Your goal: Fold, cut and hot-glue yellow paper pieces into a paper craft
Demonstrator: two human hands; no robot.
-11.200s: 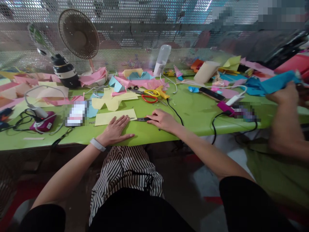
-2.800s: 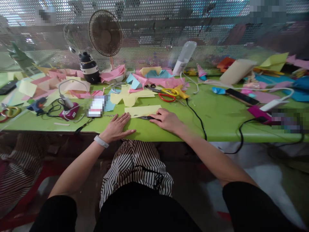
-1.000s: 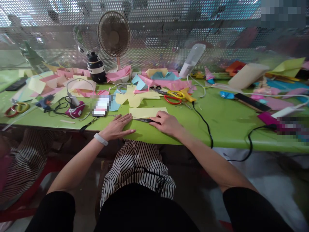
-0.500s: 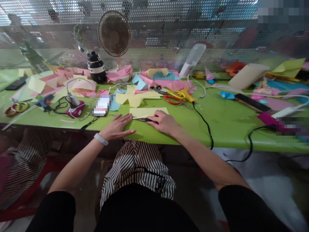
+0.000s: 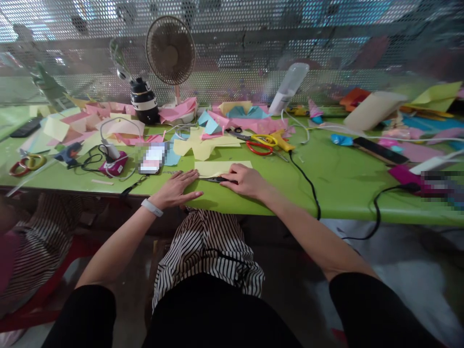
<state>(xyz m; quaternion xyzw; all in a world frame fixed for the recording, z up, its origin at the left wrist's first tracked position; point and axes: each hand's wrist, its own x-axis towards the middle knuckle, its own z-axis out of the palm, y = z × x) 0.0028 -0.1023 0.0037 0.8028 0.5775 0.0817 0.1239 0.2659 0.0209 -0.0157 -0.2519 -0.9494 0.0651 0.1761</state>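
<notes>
On tabletop (image 5: 224,200), dark tool (image 5: 215,179) sideways, tip leftward, held in right hand (image 5: 245,181), left hand (image 5: 175,189) flat.

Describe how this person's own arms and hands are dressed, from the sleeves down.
Short, plain black sleeves cover both upper arms: left sleeve, right sleeve. The forearms are bare below them. A smooth, pale whitish-grey wristband circles the left wrist; nothing shows on the right one. Neither the left hand nor the right hand has a glove.

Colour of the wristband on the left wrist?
White, best seen in the head view.
</notes>
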